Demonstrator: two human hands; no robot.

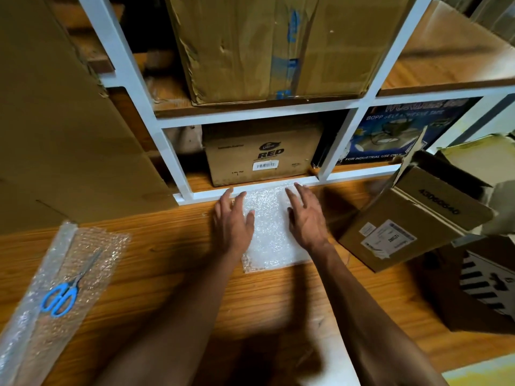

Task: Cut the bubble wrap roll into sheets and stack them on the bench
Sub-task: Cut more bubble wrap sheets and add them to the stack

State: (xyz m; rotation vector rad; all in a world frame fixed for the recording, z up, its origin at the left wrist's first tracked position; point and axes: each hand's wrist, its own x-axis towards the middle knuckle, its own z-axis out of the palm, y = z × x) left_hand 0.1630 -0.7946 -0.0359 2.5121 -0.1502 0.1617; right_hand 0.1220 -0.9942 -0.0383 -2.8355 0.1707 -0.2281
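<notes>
Both our forearms reach forward over the bench [172, 263], and at their ends our left hand [232, 221] and right hand [306, 218] lie flat, fingers straight and spread, on the stack [271, 232] of cut sheets. Neither hand grips anything; they only press. That stack sits at the back of the bench, its far edge touching the white frame of the shelf [250, 192], just beside a tilted box [404, 224] on the right.

We judge the step in hand to be squaring and flattening the stack. To do it well, we should press evenly with both palms, slide the fingers outward to push trapped air from between the layers, and nudge the edges against the shelf frame so they line up. How many sheets lie there we cannot tell.

Well apart on the left lies the roll [53, 291], partly unrolled, with the scissors [65, 291] resting on top of it. Enough wrap remains there that more cutting looks due.
</notes>
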